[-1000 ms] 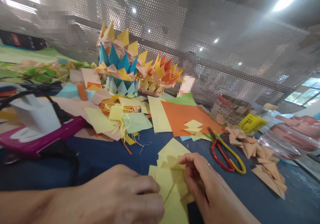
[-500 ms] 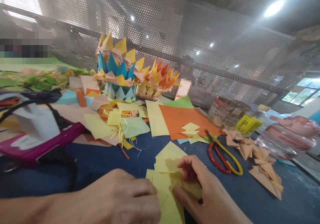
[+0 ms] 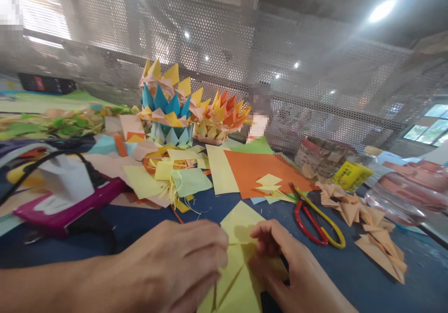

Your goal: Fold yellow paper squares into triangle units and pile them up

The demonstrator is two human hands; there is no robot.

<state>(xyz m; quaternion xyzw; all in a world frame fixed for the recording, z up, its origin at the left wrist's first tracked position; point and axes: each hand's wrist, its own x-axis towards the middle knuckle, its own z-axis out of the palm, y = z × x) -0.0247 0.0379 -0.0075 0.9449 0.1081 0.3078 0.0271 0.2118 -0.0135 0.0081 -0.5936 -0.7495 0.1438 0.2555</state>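
Observation:
Sheets of yellow paper (image 3: 241,217) with crease lines lie on the blue tabletop in front of me. My left hand (image 3: 189,261) is closed at the left side of this paper, fingertips pressed together over a raised fold. What lies behind those fingers is partly hidden. Curled over the right edge, my right hand (image 3: 280,261) holds the yellow paper with its thumb and bent fingers. Right of it rest scissors (image 3: 320,224) with one red and one yellow handle, blades pointing away.
Folded peach paper pieces (image 3: 381,243) trail along the right, near a pink clear bottle (image 3: 413,191). Orange paper (image 3: 269,168) lies ahead. Paper crowns (image 3: 168,103) stand at the back. A magenta power strip (image 3: 70,215) with black cables sits left. A person (image 3: 259,117) is behind.
My left hand has risen slightly off the paper, its fingers now pinched together, showing more of the creased sheet. My right hand stays almost in place. The view has turned slightly left.

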